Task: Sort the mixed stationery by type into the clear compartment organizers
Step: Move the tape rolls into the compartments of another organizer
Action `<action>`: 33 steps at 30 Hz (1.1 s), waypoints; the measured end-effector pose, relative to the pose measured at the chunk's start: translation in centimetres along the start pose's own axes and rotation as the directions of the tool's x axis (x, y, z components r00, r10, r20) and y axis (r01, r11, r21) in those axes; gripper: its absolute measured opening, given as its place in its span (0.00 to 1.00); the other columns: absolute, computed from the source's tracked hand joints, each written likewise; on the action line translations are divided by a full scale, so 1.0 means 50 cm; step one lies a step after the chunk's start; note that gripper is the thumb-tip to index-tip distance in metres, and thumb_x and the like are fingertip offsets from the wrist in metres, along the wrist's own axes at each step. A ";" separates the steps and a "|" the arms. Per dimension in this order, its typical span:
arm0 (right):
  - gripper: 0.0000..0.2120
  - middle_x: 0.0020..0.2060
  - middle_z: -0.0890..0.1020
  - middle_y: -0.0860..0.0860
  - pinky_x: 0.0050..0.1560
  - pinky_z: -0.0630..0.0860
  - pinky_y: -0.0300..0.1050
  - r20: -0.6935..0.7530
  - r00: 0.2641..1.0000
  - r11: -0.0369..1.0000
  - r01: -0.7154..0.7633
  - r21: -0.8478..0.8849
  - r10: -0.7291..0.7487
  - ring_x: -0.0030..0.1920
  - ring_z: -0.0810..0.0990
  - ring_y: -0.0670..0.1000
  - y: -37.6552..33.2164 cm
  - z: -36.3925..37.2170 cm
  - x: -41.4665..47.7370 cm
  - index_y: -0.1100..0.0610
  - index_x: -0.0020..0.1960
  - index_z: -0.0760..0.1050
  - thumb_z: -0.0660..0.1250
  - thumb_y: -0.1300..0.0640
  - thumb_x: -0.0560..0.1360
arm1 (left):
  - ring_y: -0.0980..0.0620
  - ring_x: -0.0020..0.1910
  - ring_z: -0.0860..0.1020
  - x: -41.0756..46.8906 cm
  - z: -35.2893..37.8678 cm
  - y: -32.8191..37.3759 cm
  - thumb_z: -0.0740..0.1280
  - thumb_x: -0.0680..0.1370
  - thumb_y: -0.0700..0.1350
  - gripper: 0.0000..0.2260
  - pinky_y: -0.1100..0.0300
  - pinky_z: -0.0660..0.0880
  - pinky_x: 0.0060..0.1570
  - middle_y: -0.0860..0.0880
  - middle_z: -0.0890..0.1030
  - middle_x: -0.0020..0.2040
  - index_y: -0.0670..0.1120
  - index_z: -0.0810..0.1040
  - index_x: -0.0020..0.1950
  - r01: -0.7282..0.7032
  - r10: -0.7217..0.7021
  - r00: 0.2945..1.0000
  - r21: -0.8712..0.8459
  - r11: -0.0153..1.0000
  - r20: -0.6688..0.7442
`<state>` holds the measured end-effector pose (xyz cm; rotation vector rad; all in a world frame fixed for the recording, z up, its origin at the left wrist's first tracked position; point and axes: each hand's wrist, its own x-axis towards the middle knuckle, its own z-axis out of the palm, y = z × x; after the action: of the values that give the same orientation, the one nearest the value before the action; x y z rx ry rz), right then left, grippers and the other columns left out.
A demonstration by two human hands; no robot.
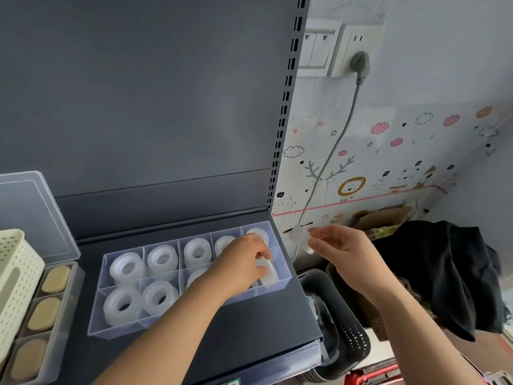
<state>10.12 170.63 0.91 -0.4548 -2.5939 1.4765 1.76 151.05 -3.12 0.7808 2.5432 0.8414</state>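
Observation:
A clear compartment organizer (95,315) sits on the dark shelf, with rolls of clear tape (126,268) in its cells. My left hand (241,262) reaches into the right end of the organizer and grips a tape roll (270,272) at the front right cell. My right hand (342,247) hovers beyond the shelf's right edge and pinches another clear tape roll (301,236) between fingers and thumb.
A second clear organizer (70,287) with tan erasers and its raised lid (33,212) stands at the left, beside a cream perforated basket (14,282). A dark mesh basket (341,320) and black cloth (444,273) lie right of the shelf. A grey cable (333,151) hangs on the wall.

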 end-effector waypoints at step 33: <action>0.03 0.46 0.83 0.41 0.52 0.80 0.48 0.045 0.999 1.000 -0.020 0.011 0.020 0.44 0.83 0.43 0.036 0.002 0.002 0.53 0.46 0.82 0.72 0.57 0.72 | 0.58 0.48 0.70 0.051 -0.010 0.000 0.71 0.75 0.46 0.16 0.67 0.63 0.37 0.57 0.73 0.53 0.59 0.78 0.60 -0.185 0.156 0.978 0.240 0.953 0.135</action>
<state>10.33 171.42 -0.69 -0.4523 -2.6218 1.5241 -0.48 152.34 -3.10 1.1084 2.5351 0.5088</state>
